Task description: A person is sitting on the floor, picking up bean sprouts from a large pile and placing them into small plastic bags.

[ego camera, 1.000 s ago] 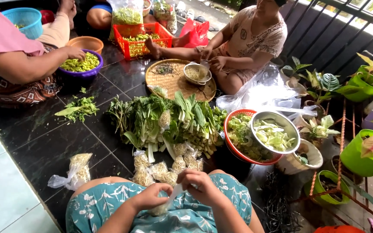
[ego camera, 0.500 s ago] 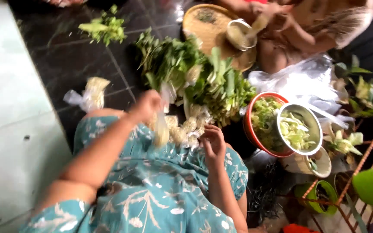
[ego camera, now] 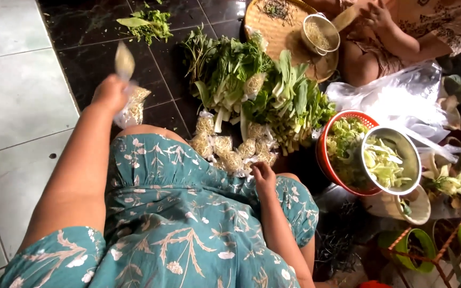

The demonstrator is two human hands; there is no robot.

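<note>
left hand pinched shut on a small clear bag, held over the dark floor; grip its neck, set it gently by the packed bags, where the right hand rests, grip unclear.

The left hand has swung out from the lap to the person's left and now hangs raised over the dark tiles, gripping a small clear bag of bean sprouts that 1 second ago it worked at between both hands. The right hand has dropped to the knee, fingers at the row of filled bags.
</note>
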